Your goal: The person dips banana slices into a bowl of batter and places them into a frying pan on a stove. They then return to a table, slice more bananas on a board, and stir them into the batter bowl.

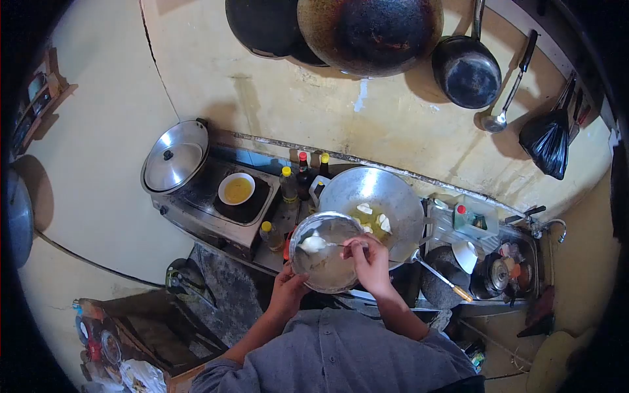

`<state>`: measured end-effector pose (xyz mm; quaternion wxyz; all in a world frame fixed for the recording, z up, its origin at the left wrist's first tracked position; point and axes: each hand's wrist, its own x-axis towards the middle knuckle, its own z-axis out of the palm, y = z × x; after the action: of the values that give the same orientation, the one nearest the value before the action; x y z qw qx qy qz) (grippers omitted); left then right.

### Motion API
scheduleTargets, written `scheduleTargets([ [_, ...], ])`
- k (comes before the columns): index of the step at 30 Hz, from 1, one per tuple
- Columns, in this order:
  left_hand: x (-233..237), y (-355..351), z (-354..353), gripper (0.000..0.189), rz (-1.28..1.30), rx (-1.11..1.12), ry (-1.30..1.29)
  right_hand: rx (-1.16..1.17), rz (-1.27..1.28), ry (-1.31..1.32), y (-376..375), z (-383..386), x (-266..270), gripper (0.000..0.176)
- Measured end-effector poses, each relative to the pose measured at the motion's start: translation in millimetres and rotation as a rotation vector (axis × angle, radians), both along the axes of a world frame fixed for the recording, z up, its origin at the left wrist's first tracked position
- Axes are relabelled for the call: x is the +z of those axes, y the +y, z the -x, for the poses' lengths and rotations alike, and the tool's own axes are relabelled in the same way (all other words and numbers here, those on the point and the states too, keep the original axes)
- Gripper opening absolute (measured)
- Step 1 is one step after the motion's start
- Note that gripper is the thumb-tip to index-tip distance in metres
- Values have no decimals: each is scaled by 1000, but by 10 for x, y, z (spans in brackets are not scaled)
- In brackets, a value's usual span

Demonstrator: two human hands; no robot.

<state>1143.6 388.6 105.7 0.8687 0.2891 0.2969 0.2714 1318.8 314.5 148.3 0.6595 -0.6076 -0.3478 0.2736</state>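
My left hand (289,288) grips the near-left rim of a metal bowl (327,278), which is tilted and has a pale coating inside. A spoon (334,244) is in my right hand (370,262), its handle pinched between the fingers. White batter (313,244) sits on the spoon's end, over the inside of the bowl. Just behind the bowl stands a large wok (400,196) with yellowish oil in it. Several white pieces (384,224) float in that oil; the bowl hides part of the wok.
Left on the stove (226,223) are a lidded pot (173,160) and a small bowl of yellow liquid (236,189). Bottles (288,183) stand beside the wok. A long-handled skimmer (445,278) rests at the wok's right. Further right is a sink (531,262) with dishes; pans (466,72) hang above.
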Motion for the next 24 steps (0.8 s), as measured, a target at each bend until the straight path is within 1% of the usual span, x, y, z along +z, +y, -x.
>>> scheduleTargets([
  [2,-39,8,-5,32,-15,12,-17,35,-37,-255,-96,57,116,14],
  [3,-24,13,-8,32,-14,11,-16,34,-35,-254,-133,112,206,14],
  [5,26,31,-20,30,-7,21,-15,95,33,-482,-177,221,349,13],
  [6,20,38,-19,30,-9,18,-14,92,32,-480,-185,213,334,13],
  [8,5,54,-19,27,-28,14,-50,-44,-15,-576,-201,173,300,13],
  [9,13,55,-20,27,-28,14,-50,-70,-23,-582,-183,145,401,14],
  [10,30,50,-23,26,-39,5,-41,-70,-22,-582,-157,128,405,14],
  [12,84,32,-28,25,-51,-4,-33,-67,-7,-481,-98,102,357,14],
  [14,150,9,-38,23,-49,-10,-19,-34,9,-470,-82,102,193,15],
  [16,75,4,-46,24,-50,-6,-33,3,28,-458,-77,144,142,15],
  [18,54,-12,-48,24,-49,-3,-47,5,36,-226,-71,209,153,16],
  [22,46,-11,-44,26,-36,33,21,76,66,-225,-110,121,-23,16],
  [24,19,9,-28,26,-23,56,35,109,152,-35,-136,138,11,18],
])
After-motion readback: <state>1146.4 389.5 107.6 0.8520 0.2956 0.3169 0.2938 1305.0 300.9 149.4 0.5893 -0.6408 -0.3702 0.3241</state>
